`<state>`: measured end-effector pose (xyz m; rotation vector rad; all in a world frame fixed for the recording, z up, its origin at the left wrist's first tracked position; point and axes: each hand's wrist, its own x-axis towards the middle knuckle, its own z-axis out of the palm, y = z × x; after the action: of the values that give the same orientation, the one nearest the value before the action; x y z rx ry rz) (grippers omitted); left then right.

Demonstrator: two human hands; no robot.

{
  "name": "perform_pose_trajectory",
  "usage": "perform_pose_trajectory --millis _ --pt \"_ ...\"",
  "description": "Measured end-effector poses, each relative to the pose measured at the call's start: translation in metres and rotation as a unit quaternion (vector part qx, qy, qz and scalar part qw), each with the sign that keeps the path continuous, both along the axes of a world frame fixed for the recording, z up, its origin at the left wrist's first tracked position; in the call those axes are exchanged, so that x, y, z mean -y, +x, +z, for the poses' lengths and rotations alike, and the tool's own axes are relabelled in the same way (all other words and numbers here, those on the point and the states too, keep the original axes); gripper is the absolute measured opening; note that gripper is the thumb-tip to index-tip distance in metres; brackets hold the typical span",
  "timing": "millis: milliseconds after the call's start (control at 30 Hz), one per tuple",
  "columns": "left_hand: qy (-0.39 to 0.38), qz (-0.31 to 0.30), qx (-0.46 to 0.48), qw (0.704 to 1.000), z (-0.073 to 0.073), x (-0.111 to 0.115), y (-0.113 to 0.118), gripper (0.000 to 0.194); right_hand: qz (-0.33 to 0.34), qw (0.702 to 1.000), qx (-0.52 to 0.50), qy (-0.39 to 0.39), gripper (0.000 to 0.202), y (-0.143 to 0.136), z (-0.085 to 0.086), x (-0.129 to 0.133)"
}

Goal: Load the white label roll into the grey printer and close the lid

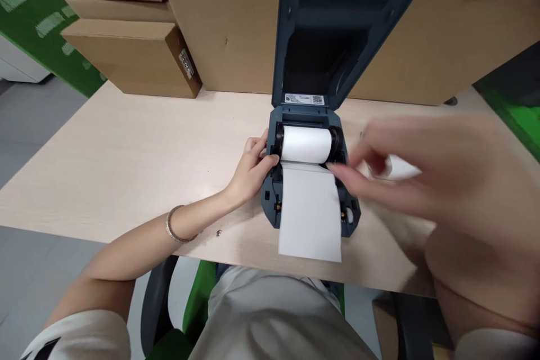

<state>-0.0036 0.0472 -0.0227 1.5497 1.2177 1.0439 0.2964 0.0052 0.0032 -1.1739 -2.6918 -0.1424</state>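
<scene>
On the pale wooden desk [126, 157], the label printer [310, 202] stands with its lid [333, 22] raised, a white paper roll [306, 144] seated between the 2 holders and its free end [311, 211] drawn forward past the front edge; the left hand [252, 167] grips the printer's left side, steadying it. The right hand [422, 169], blurred and loosely spread, reaches its fingertips [337, 170] to the sheet's right edge near the roll; whether it pinches anything I cannot tell; the sheet should probably lie flat and square between the guides.
</scene>
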Motion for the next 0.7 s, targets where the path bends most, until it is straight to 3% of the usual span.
perform_pose_trajectory --millis 133,267,367,467,600,700 --pt "-0.003 -0.007 -0.005 1.0 0.002 0.0 -0.001 0.06 0.001 1.0 0.013 0.009 0.068 -0.049 0.031 -0.055" --pt "-0.021 -0.011 -0.012 1.0 0.006 0.001 -0.001 0.06 -0.02 0.999 0.037 -0.005 0.067 -0.079 0.038 -0.086" --pt "-0.028 -0.011 -0.01 1.0 0.006 0.002 -0.001 0.06 -0.034 0.998 0.047 -0.022 0.059 -0.077 0.035 -0.088" --pt "-0.025 -0.013 -0.006 1.0 0.005 0.001 0.0 0.061 -0.025 0.999 0.013 0.016 0.054 -0.072 0.043 -0.082" --pt "-0.023 -0.012 -0.009 1.0 0.005 0.0 0.0 0.063 -0.03 0.994 -0.073 0.079 0.056 -0.061 0.079 -0.065" --pt "-0.021 -0.013 -0.017 1.0 0.007 0.0 0.001 0.063 -0.086 0.988 -0.109 0.071 0.059 -0.038 0.108 -0.053"
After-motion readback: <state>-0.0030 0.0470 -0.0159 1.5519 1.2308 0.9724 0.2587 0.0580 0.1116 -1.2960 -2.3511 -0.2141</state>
